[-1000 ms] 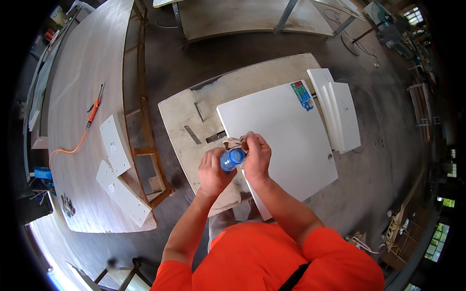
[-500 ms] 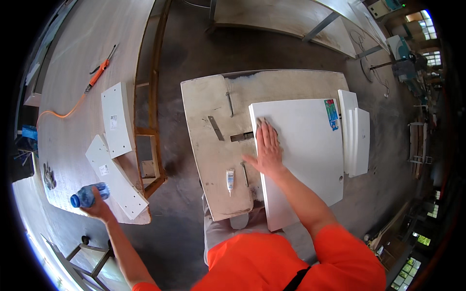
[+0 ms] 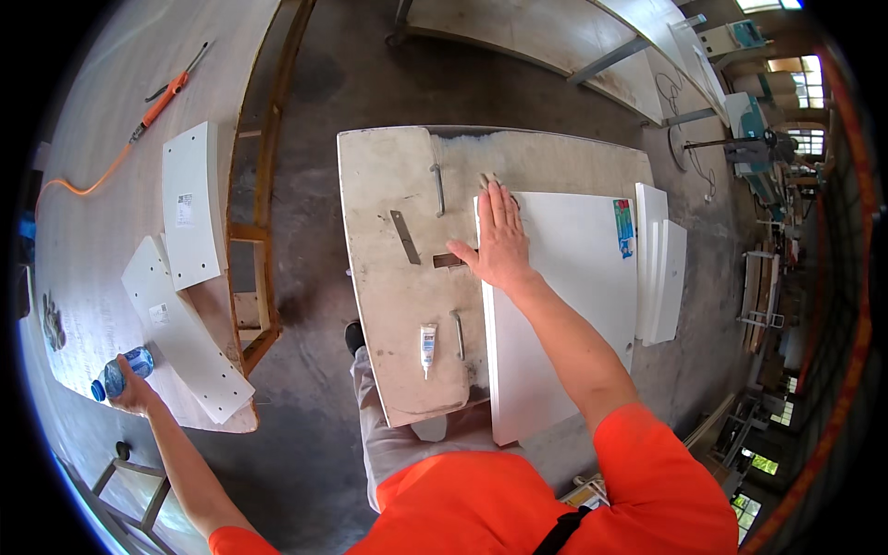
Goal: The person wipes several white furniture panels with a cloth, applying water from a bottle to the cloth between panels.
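Observation:
At the far left, my left hand (image 3: 138,392) is closed round a clear plastic bottle (image 3: 140,359) with a blue cap, tilted beside the near corner of the large table. My right hand (image 3: 504,245) lies flat with fingers stretched out on a white panel (image 3: 569,305), at its left edge. This panel rests on a worn low worktable (image 3: 384,305). Left of it are a white tube (image 3: 427,348), a flat metal strip (image 3: 405,238) and two bar handles, one far (image 3: 438,191) and one near (image 3: 459,335). A small colourful packet (image 3: 623,229) sits on the panel's far right corner.
Two white drilled boards, one straighter (image 3: 192,208) and one curved (image 3: 185,324), lie on the large table (image 3: 97,176). An orange corded tool (image 3: 165,100) and a glove (image 3: 53,322) are there too. Narrow white panels (image 3: 661,268) stand at the right. Another table (image 3: 518,46) is behind.
My view has turned, and the large table appears further left. My left hand with the bottle has moved left and slightly nearer. My right hand has slid farther up the panel's left edge.

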Demonstrator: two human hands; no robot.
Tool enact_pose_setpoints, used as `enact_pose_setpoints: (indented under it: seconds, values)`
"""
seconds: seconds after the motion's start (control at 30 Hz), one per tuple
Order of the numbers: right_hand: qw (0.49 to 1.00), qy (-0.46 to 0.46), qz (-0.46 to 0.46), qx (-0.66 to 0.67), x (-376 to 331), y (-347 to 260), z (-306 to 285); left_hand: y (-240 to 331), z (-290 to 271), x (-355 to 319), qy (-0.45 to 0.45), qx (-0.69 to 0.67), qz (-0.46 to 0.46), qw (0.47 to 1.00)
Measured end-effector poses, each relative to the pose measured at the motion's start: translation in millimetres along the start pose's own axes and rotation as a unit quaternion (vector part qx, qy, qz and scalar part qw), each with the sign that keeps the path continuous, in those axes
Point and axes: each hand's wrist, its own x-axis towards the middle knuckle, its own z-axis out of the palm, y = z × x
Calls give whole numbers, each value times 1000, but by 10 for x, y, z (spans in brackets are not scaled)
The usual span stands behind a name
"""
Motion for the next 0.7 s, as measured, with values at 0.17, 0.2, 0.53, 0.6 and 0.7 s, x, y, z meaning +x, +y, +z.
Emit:
enact_pose_setpoints:
  seconds: [0.17, 0.2, 0.53, 0.6, 0.7]
  values:
    - [998, -53, -24, 13, -1171, -121, -68, 32, 0, -159, -14, 39, 9, 999]
    - [997, -63, -32, 24, -1493, -184, -60, 40, -44, -188, -7, 32, 18, 999]
    - [999, -21, -4, 33, -376, 102, -13, 561, -729, -1117, 5, -45, 105, 993]
    - [995, -18, 7, 93, -462, 227, -41, 1265, -1344, -2562, -138, -183, 236, 944]
    - [995, -52, -18, 84, -957, 54, -42, 2097, -2362, -4712, -484, -398, 398, 670]
